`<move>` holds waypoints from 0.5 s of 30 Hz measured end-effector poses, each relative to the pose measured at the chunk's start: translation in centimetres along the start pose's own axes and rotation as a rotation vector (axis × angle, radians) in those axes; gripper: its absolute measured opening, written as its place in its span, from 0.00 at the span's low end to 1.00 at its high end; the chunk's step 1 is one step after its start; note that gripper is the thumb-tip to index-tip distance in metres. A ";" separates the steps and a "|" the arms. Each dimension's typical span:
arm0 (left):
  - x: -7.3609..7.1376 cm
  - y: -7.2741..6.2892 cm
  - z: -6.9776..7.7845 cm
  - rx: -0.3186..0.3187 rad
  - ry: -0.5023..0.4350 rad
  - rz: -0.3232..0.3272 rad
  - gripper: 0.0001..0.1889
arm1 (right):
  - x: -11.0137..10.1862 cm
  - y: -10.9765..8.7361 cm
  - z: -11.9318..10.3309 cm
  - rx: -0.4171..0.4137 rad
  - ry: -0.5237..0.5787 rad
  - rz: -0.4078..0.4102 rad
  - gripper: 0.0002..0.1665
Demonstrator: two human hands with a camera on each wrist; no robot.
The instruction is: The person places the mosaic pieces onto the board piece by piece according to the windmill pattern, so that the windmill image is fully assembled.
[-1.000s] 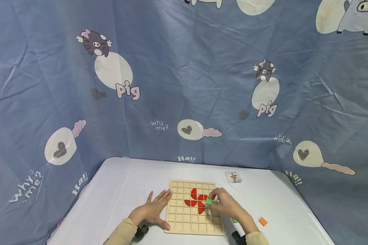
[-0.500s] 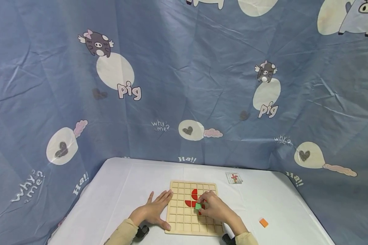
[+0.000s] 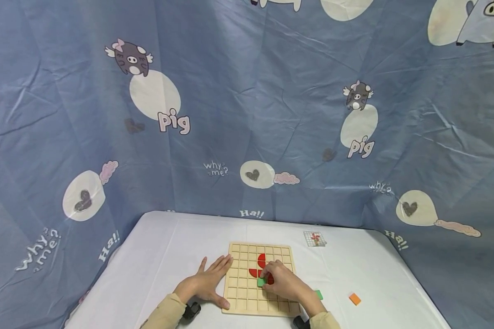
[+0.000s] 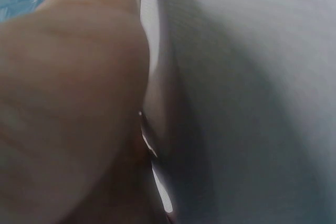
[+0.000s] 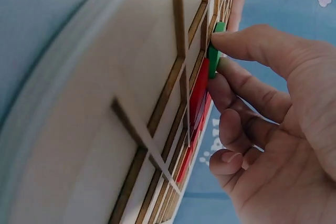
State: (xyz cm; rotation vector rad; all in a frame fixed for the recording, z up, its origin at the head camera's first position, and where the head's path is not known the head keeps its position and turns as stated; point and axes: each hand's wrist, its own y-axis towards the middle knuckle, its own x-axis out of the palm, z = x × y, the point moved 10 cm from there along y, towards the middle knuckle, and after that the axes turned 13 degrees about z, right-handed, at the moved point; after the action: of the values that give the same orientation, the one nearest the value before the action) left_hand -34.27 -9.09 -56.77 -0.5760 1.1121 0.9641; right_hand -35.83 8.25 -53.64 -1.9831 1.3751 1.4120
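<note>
A wooden grid board (image 3: 243,305) lies on the white table, with red rounded pieces (image 3: 261,261) set in its middle cells. Between thumb and fingertips my right hand (image 3: 283,279) pinches a green square tile (image 3: 261,282) at a cell just below the red pieces, and covers part of them. In the right wrist view the green tile (image 5: 215,51) stands slightly tilted at the grid beside a red piece (image 5: 198,93). Fingers spread, my left hand (image 3: 207,282) rests along the board's left edge. The left wrist view is mostly filled by the hand's skin (image 4: 68,108).
Right of the board, a second green piece (image 3: 319,294) lies partly behind the right forearm. An orange tile (image 3: 355,299) lies farther right. A small card (image 3: 314,238) with a grid and a red figure lies beyond the board's upper right corner.
My right hand has carried the green tile from the board's right side leftward and down to a cell beneath the red pieces. The left hand has stayed in place.
</note>
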 end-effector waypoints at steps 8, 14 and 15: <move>-0.2 -0.1 0.3 0.006 -0.004 -0.005 0.68 | -0.1 -0.1 -0.3 -0.015 0.009 -0.017 0.12; -0.2 -0.1 0.3 -0.002 0.004 -0.008 0.68 | -0.1 -0.1 -0.1 0.004 0.013 -0.035 0.11; -0.2 -0.1 0.2 -0.005 0.006 -0.007 0.68 | -0.1 -0.1 -0.2 0.003 0.014 -0.035 0.11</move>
State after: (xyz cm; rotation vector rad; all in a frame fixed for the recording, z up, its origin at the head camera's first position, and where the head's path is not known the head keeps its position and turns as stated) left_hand -34.07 -9.02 -56.51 -0.5867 1.1128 0.9594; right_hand -35.66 8.23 -53.52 -2.0088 1.3406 1.3827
